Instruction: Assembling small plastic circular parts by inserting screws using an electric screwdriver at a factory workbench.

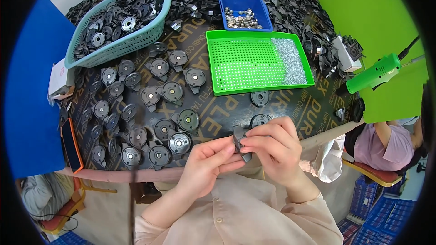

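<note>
Above the table's near edge, my left hand [211,164] and my right hand [276,149] both grip one black plastic part [239,139], held on edge between thumbs and fingers. The fingers cover much of it. Just beyond my right fingers lies a round black disc [261,120], and farther off a second disc [260,98]. Left of my hands, several black parts with round discs on them [180,143] are spread over the dark table. Past the discs stands a green perforated tray [212,73] with many small silver screws [293,61] heaped at its right end.
A teal basket [120,47] of round discs stands far left. A blue bin [252,28] holds small metal pieces. Loose black parts [290,4] pile up at the back. A green electric screwdriver [374,73] hangs at right. An orange-edged phone [71,145] lies left. Other people sit on both sides.
</note>
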A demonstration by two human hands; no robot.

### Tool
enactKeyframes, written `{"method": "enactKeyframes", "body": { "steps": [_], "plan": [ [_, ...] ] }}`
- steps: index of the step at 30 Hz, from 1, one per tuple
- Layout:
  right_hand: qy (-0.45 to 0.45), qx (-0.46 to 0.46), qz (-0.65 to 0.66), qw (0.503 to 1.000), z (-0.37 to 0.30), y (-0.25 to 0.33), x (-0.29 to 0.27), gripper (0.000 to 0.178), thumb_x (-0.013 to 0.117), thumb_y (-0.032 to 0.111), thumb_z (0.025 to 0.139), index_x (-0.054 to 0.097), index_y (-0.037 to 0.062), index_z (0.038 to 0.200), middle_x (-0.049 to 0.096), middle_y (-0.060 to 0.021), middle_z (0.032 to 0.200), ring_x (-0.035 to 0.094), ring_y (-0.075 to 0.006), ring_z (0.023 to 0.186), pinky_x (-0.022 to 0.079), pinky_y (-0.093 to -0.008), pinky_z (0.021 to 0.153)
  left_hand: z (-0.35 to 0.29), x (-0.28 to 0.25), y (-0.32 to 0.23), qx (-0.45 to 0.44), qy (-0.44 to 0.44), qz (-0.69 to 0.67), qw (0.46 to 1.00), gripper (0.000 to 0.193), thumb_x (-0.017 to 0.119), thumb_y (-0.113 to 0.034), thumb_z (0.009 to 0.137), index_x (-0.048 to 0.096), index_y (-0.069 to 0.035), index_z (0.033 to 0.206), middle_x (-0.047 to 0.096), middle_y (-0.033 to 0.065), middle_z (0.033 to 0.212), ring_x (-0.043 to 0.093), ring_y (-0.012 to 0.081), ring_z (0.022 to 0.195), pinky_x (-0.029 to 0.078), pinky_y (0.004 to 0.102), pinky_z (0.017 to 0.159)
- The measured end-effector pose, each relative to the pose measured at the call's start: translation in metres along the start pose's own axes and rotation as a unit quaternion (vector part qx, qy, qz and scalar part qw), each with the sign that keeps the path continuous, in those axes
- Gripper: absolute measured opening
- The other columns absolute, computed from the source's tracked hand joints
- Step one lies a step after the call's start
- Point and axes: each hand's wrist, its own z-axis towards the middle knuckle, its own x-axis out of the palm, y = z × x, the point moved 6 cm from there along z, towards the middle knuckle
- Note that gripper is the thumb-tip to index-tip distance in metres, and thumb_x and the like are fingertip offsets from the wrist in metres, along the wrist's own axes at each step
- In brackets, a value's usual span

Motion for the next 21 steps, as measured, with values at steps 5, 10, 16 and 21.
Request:
{"method": "enactKeyframes", "body": {
  "steps": [5,10,16,21],
  "plan": [
    [0.043,0.011,0.037,0.998,-0.002,0.004,0.001,0.021,0.079,0.007,0.066,0.072,0.0076,0.086,0.068,-0.0039,0.087,0.057,-0.0221,0.079,0.046,-0.0311,0.07,0.002,-0.01,0.003,0.004,0.058,-0.068,0.996,0.028,0.054,-0.017,0.099,0.059,0.001,0.12,0.065,0.0092,0.114,0.065,0.0184,0.105,0.056,0.0323,0.087],
    [-0.005,0.086,0.147,0.985,0.016,-0.022,-0.021,0.022,0.07,0.005,0.079,0.065,0.0,0.1,0.068,-0.0084,0.1,0.061,-0.0194,0.089,0.048,-0.0299,0.076,-0.009,-0.002,-0.021,0.179,-0.024,0.257,0.949,0.019,0.063,-0.009,0.091,0.063,-0.004,0.11,0.068,0.0099,0.107,0.066,0.0201,0.096,0.055,0.0313,0.079],
    [0.015,0.021,-0.103,0.994,0.125,-0.105,-0.016,0.023,0.068,0.013,0.086,0.066,0.004,0.107,0.068,-0.0073,0.103,0.063,-0.0199,0.096,0.049,-0.0314,0.084,-0.006,0.033,-0.048,0.426,-0.055,0.793,0.432,0.031,0.06,-0.004,0.07,0.064,-0.002,0.1,0.066,0.013,0.115,0.062,0.0259,0.104,0.054,0.0343,0.085],
    [0.201,0.061,-0.204,0.956,0.208,-0.181,0.067,0.03,0.063,0.023,0.088,0.067,0.0075,0.112,0.067,-0.0169,0.108,0.063,-0.0343,0.103,0.051,-0.0421,0.089,0.001,0.033,-0.04,0.428,-0.119,0.824,0.352,0.026,0.061,-0.007,0.076,0.063,-0.001,0.101,0.063,0.0148,0.118,0.06,0.0274,0.112,0.049,0.0379,0.095]
  ]
}}
